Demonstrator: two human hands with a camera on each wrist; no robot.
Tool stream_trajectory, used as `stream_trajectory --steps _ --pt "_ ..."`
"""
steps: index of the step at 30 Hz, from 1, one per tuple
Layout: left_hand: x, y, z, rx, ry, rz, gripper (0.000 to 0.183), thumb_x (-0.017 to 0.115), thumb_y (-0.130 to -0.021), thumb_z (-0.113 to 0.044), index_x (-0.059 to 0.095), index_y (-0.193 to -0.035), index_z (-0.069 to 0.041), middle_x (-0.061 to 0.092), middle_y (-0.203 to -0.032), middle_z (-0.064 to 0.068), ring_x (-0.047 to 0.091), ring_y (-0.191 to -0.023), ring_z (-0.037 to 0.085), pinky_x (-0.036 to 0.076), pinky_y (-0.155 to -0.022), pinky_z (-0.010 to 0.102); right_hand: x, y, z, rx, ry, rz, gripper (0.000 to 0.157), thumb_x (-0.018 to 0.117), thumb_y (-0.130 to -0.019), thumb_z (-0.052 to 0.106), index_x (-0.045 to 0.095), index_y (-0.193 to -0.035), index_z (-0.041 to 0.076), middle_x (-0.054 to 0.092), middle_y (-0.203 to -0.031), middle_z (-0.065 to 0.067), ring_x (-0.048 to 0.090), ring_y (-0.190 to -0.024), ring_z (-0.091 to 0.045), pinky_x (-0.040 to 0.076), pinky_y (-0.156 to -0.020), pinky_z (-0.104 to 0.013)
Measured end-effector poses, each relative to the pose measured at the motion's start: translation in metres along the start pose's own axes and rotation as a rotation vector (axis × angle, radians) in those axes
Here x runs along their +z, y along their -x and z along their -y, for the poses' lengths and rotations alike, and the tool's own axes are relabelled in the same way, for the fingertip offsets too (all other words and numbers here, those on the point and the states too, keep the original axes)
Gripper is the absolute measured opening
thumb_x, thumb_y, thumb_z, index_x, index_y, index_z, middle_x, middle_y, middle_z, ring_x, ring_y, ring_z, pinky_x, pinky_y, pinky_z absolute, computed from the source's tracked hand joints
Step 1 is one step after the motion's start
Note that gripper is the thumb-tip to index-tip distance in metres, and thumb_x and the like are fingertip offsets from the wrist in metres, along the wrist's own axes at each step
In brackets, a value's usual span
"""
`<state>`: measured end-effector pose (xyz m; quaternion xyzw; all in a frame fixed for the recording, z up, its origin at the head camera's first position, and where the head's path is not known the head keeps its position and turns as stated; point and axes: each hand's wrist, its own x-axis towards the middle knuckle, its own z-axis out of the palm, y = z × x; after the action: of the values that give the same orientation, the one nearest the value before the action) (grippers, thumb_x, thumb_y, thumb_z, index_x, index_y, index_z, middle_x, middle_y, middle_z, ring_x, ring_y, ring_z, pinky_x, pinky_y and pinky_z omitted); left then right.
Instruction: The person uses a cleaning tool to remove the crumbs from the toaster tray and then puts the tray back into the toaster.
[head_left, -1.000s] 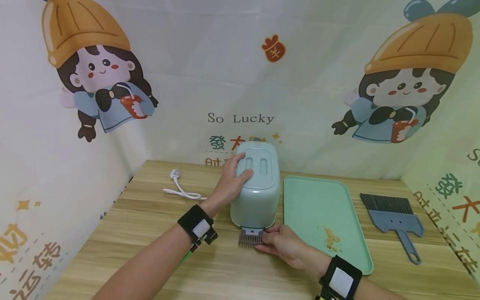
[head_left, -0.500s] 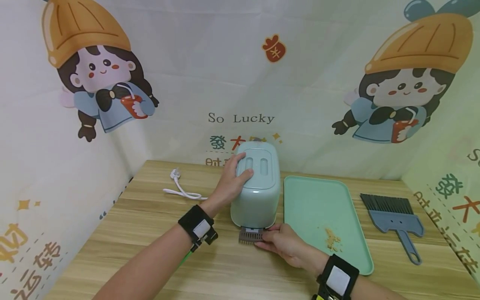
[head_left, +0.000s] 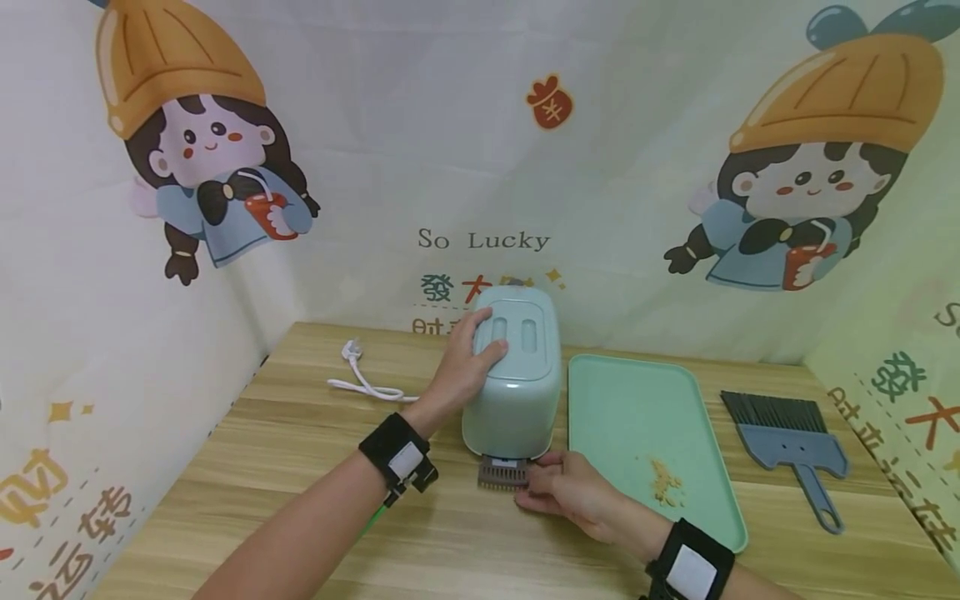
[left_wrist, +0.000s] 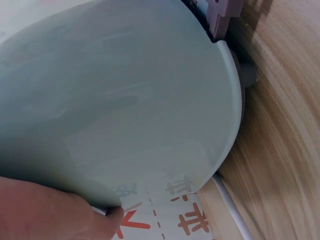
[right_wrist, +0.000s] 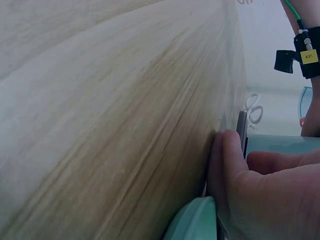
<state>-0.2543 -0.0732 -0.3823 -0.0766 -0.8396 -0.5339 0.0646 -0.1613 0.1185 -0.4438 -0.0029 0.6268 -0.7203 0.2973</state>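
A pale green toaster (head_left: 513, 408) stands end-on at the table's middle, its lid (head_left: 513, 336) showing two long recesses. My left hand (head_left: 467, 362) rests on its upper left side, thumb and forefinger lying over the top edge; the other fingers are hidden. At the toaster's near foot a grey slotted piece (head_left: 502, 473) like a small comb sticks out; in the left wrist view its end (left_wrist: 225, 12) shows at the body's corner. My right hand (head_left: 573, 492) pinches this piece at its right end, close over the table. The right wrist view shows thumb (right_wrist: 265, 162) and fingers on opposite sides of it.
A green tray (head_left: 637, 400) with a few brown crumbs (head_left: 663, 483) lies right of the toaster. Farther right lies a blue-grey brush (head_left: 795, 450) with dark bristles. A white power cord (head_left: 371, 387) and plug lie behind my left arm. A printed cloth backdrop (head_left: 360, 150) encloses the table.
The grey slotted piece has slid slightly inward, so less of it sticks out of the toaster. My right hand has shifted a little at its end. The left hand stays in place.
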Motion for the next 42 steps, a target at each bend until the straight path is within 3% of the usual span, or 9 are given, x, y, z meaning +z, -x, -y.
stream_trajectory --steps 7,11,15,17,20,23,26,33,42 --pt "-0.002 0.0 0.001 -0.006 0.047 0.011 0.057 0.044 -0.1 -0.039 0.023 -0.15 -0.023 0.017 -0.155 0.003 0.019 -0.138 0.022 0.019 -0.112 0.052 -0.011 0.021 0.01 -0.042 0.259 0.055 0.067 0.056 -0.094 0.004 0.011 -0.142 -0.012 0.052 -0.116 -0.027 0.064 -0.088 -0.032 0.057 -0.076 -0.039" --pt "-0.013 0.009 -0.001 -0.026 0.094 0.048 0.054 0.034 -0.103 -0.041 0.017 -0.151 -0.024 0.02 -0.155 0.003 0.019 -0.138 0.02 0.018 -0.113 0.048 -0.016 0.028 0.015 -0.222 0.575 0.017 0.067 0.062 -0.092 0.012 0.022 -0.143 -0.006 0.056 -0.112 -0.018 0.065 -0.079 -0.025 0.058 -0.067 -0.035" --pt "-0.025 0.028 0.01 -0.012 0.066 0.074 0.054 0.03 -0.104 -0.046 0.018 -0.151 -0.024 0.025 -0.153 0.005 0.025 -0.136 0.02 0.025 -0.111 0.048 -0.02 0.024 0.015 -0.421 0.824 -0.122 0.069 0.069 -0.085 0.01 0.031 -0.14 -0.004 0.055 -0.116 -0.015 0.06 -0.089 -0.022 0.055 -0.072 -0.034" --pt "-0.027 0.039 0.024 0.03 0.024 0.097 0.057 0.032 -0.102 -0.05 0.02 -0.151 -0.023 0.026 -0.152 0.006 0.028 -0.135 0.022 0.029 -0.109 0.049 -0.023 0.02 0.013 -0.469 0.837 -0.166 0.075 0.073 -0.082 0.008 0.029 -0.141 -0.005 0.052 -0.122 -0.017 0.057 -0.1 -0.027 0.054 -0.081 -0.039" --pt "-0.029 0.06 0.036 0.079 -0.029 0.19 0.066 0.045 -0.098 -0.051 0.016 -0.151 -0.024 0.024 -0.153 0.006 0.028 -0.135 0.024 0.03 -0.109 0.049 -0.027 0.012 0.008 -0.488 0.821 -0.202 0.089 0.078 -0.077 0.01 0.023 -0.145 -0.003 0.045 -0.134 -0.02 0.05 -0.114 -0.033 0.048 -0.092 -0.047" --pt "-0.028 0.074 0.046 0.121 -0.086 0.295 0.092 0.068 -0.087 -0.044 0.004 -0.152 -0.03 0.019 -0.155 0.0 0.025 -0.136 0.022 0.026 -0.11 0.05 -0.029 0.003 0.003 -0.521 0.833 -0.205 0.104 0.084 -0.071 0.015 0.016 -0.15 0.006 0.038 -0.142 -0.016 0.043 -0.124 -0.031 0.042 -0.1 -0.049" --pt "-0.025 0.081 0.052 0.151 -0.152 0.341 0.124 0.085 -0.069 -0.038 -0.008 -0.15 -0.035 0.011 -0.156 -0.004 0.018 -0.138 0.017 0.022 -0.111 0.049 -0.028 -0.006 -0.002 -0.585 0.854 -0.191 0.119 0.089 -0.066 0.02 0.008 -0.152 0.017 0.034 -0.147 -0.007 0.037 -0.129 -0.024 0.037 -0.104 -0.048" --pt "-0.013 0.083 0.063 0.219 -0.16 0.307 0.15 0.094 -0.05 -0.018 -0.019 -0.147 -0.033 0.002 -0.157 -0.001 0.014 -0.139 0.018 0.017 -0.113 0.045 -0.02 -0.018 -0.008 -0.69 0.845 -0.188 0.139 0.093 -0.057 0.021 -0.01 -0.151 0.025 0.021 -0.153 0.003 0.029 -0.134 -0.016 0.031 -0.108 -0.045" --pt "0.0 0.088 0.063 0.234 -0.217 0.224 0.153 0.093 -0.049 -0.006 -0.023 -0.147 -0.025 0.005 -0.157 0.009 0.02 -0.137 0.021 0.02 -0.112 0.041 -0.016 -0.019 -0.009 -0.692 0.888 -0.244 0.139 0.092 -0.06 0.021 -0.014 -0.15 0.019 0.019 -0.155 -0.004 0.025 -0.136 -0.018 0.029 -0.109 -0.041"
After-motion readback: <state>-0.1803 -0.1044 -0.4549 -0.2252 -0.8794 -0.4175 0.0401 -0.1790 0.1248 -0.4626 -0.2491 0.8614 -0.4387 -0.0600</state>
